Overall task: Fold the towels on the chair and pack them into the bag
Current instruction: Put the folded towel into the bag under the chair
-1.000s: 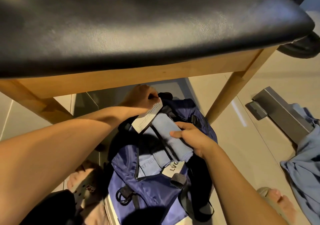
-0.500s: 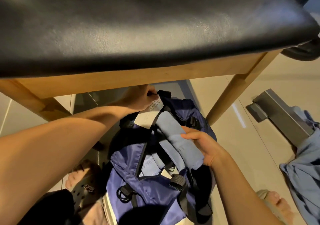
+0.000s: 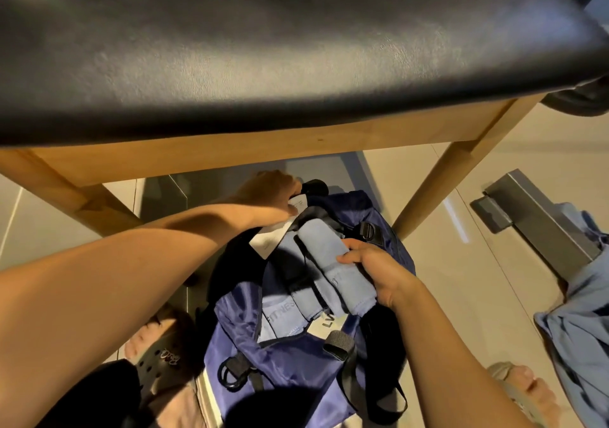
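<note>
Left hand: the left hand (image 3: 267, 193) is out at the far rim of the navy blue nylon bag (image 3: 290, 371), fingers curled tight on the edge beside a white paper label (image 3: 273, 236).
Right hand: the right hand (image 3: 379, 272) is wrapped round a folded light blue towel (image 3: 333, 256), thumb on top, fingers underneath.
Towel in hand: it lies slanted across the bag's open mouth, its far end under a black strap and its near end sticking out past the palm.
In the bag: a second light blue towel with pale lettering (image 3: 280, 315) sits in the opening.
Bag: on the tiled floor, just in front of the black leather seat of the wooden chair (image 3: 296, 48).
Off right: a crumpled blue cloth (image 3: 580, 322) touches a grey metal bar (image 3: 540, 223).
</note>
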The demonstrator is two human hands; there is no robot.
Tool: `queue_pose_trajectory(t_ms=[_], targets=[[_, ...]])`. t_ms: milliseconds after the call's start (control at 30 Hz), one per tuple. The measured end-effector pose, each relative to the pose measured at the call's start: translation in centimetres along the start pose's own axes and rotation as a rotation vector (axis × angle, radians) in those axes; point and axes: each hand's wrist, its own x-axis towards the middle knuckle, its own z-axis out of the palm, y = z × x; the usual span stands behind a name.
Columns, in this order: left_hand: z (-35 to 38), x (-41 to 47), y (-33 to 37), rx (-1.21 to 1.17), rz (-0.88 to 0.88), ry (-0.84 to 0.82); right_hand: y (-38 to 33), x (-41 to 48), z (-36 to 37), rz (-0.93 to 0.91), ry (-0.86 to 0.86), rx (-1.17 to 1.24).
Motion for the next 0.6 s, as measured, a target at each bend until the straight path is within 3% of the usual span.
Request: queue_pose_trajectory(t_ms=[100,200,400,600], targets=[[0.0,0.2,-0.1,0.006,-0.051,0.046,0.3,-0.8,-1.1,0.026,-0.154,0.254],[-0.2,0.2,-0.2,-0.031,-0.063,0.034,1.0,0.1,-0.8,0.075,-0.200,0.451],[-0.7,0.1,-0.3,-0.067,-0.025,0.022,0.8,2.8,2.1,0.141,0.018,0.074],[-0.5,0.2,-0.4,-0.082,0.010,0.025,0.6,3.2,1.9,-0.063,0.124,-0.158]])
